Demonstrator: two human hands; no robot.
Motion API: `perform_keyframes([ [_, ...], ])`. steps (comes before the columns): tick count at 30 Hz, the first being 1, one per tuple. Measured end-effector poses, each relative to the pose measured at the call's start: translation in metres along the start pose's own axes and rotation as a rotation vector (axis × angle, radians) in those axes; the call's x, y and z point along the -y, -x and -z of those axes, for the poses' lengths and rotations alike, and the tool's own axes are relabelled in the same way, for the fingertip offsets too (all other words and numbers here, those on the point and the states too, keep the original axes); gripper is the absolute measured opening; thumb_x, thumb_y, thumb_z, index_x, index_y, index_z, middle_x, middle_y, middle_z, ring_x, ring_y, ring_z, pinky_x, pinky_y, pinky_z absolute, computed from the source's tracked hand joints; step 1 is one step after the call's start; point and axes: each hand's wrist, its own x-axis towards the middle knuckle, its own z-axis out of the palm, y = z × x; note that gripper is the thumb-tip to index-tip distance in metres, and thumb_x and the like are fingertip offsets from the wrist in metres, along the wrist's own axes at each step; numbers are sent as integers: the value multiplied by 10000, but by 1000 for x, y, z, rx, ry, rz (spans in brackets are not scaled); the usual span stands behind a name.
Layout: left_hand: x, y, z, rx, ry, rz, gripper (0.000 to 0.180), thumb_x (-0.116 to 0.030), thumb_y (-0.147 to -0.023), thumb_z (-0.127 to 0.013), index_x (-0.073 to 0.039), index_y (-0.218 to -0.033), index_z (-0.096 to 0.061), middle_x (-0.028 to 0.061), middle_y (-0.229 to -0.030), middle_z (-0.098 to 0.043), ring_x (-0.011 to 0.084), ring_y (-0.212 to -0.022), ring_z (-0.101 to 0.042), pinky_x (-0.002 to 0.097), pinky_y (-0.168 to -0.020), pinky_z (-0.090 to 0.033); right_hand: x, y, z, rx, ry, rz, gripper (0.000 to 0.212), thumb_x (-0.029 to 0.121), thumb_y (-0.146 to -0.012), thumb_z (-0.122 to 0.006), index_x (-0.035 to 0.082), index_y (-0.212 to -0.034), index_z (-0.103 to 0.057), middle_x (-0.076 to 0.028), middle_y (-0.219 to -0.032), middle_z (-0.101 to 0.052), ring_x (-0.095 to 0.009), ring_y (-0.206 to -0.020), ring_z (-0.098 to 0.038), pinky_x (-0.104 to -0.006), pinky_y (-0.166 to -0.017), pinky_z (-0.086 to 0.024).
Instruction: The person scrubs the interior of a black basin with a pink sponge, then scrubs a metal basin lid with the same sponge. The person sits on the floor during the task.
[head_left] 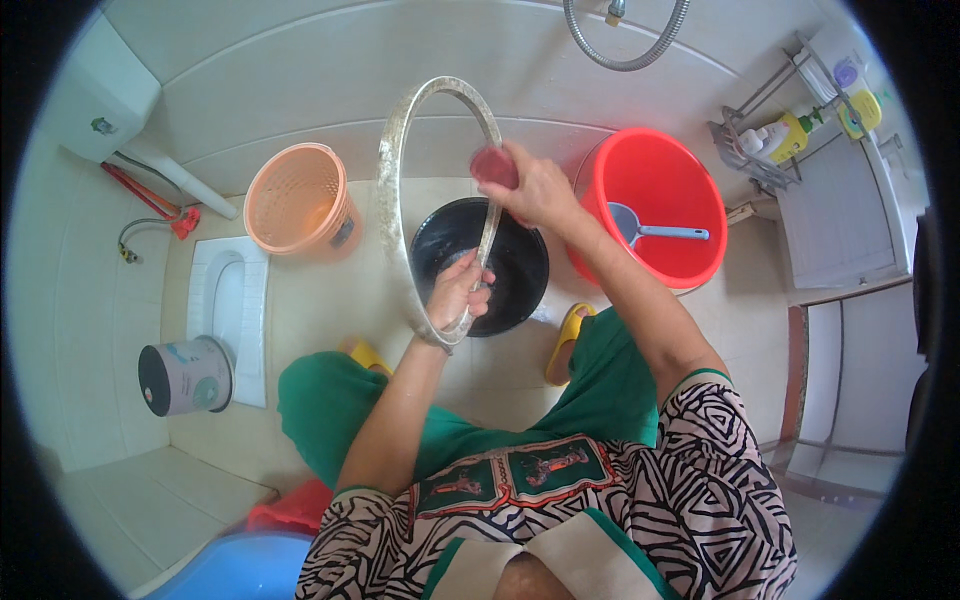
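A large off-white ring (pixel 392 160) with brownish stains stands upright over the black basin (pixel 525 280). My left hand (pixel 460 292) is closed around its lower right side, above the basin. My right hand (pixel 538 190) is closed on a small dark pink rounded object (pixel 494 167), held against the ring's upper right side. Its underside is hidden, so its exact kind does not show. The ring's lower edge crosses my left wrist.
Right of the basin stands a red bucket (pixel 660 140) holding a grey-blue dipper (pixel 672 232). An orange basket bin (pixel 340 215) is on the left, beside a squat toilet (pixel 228 300) and a small patterned bin (pixel 190 375). A shower hose (pixel 650 62) hangs overhead.
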Motion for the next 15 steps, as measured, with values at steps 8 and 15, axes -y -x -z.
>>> perform_keyframes([
  [8,-10,0,-1,-164,-282,-157,174,-100,-982,-412,-100,-1134,-498,-8,-825,-489,32,-508,-337,167,-402,-273,32,66,-39,423,-854,-480,507,405,-752,-761,25,-1068,-644,-90,-959,-682,-153,-866,-635,-295,-770,-503],
  [15,-9,9,0,-168,-245,-141,360,-88,-970,-457,-96,-1328,-423,47,-885,-506,46,-526,-364,163,-415,-303,5,-4,7,60,29,-234,517,442,-726,-713,67,-1070,-623,-190,-830,-681,-368,-805,-661,-485,-706,-521],
])
